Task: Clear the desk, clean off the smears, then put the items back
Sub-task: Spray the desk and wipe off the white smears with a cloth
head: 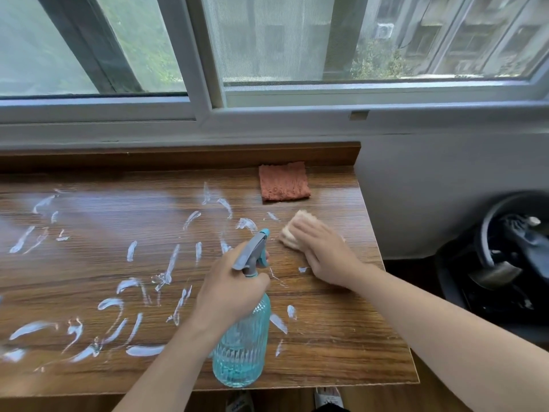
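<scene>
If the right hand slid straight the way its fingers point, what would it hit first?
Most likely the small white smear just ahead of the right hand and the pale sponge under it; after that, maybe the near corner of the orange cloth.

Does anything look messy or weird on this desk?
Yes: white smeared streaks cover the brown wooden desk, mostly left and middle. They stand out as mess on otherwise plain wood.

Left hand [233, 289] sat lower centre of frame, fingers curled round the spray bottle [242, 346] neck, forearm coming up from the bottom edge. Right hand [323, 251] was right of centre, palm down, fingers straight, pressing on pale cloth [300, 217]; arm reached in from lower right.
</scene>
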Action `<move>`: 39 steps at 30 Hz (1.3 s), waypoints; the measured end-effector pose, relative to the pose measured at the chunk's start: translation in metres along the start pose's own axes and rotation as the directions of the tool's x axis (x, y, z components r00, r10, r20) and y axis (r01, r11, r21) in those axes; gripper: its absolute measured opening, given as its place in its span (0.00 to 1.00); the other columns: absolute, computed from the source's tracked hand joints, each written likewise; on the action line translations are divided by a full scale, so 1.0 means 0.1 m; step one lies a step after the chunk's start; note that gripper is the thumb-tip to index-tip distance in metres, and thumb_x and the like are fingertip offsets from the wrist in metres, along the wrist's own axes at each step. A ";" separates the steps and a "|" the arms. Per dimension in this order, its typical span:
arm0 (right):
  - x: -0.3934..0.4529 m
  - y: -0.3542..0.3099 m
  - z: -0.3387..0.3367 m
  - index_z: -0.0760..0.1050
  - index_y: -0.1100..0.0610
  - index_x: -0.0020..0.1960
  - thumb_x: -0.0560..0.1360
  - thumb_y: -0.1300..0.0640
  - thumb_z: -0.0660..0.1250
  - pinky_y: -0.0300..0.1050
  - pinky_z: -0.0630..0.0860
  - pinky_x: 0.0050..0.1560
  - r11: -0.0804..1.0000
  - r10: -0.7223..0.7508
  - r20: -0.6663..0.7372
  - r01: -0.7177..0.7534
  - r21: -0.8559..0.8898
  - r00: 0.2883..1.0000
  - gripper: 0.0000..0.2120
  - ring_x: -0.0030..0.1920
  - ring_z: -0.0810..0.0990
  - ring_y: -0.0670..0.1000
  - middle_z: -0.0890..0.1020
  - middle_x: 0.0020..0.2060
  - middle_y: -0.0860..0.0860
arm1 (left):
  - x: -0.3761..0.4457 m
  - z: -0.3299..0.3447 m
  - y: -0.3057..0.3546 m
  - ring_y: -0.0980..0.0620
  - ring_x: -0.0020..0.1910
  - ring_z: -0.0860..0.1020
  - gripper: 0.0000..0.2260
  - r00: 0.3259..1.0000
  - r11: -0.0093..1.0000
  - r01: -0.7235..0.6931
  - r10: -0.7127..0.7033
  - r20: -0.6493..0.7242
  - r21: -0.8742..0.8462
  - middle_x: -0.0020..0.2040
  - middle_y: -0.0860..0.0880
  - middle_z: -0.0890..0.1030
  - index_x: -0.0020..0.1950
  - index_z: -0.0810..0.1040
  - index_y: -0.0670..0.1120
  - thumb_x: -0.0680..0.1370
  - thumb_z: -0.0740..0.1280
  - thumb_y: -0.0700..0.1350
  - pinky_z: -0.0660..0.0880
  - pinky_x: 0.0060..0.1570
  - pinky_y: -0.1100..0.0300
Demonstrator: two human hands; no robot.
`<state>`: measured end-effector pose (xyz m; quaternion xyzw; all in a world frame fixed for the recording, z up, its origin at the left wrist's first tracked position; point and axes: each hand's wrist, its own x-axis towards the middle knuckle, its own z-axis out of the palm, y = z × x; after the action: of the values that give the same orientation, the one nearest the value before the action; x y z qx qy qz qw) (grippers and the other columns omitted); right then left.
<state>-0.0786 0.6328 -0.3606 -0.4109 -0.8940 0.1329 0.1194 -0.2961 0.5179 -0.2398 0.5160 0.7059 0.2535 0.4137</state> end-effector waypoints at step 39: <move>-0.36 -0.23 -0.03 0.78 0.53 0.51 0.79 0.47 0.65 0.49 0.72 0.50 0.984 0.091 -0.135 -0.110 -0.140 0.987 0.10 0.53 0.75 0.52 0.78 0.51 0.46 | -0.13 -0.02 -0.07 0.49 0.31 0.64 0.12 1.000 0.999 -0.027 0.028 0.006 -0.034 0.36 0.44 0.74 0.50 0.78 0.53 0.72 0.66 0.37 0.66 0.34 0.53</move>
<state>-0.0713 0.5915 -0.3542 -0.4710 -0.8699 0.0459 0.1389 -0.2997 0.5036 -0.2400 0.5194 0.6930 0.2692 0.4213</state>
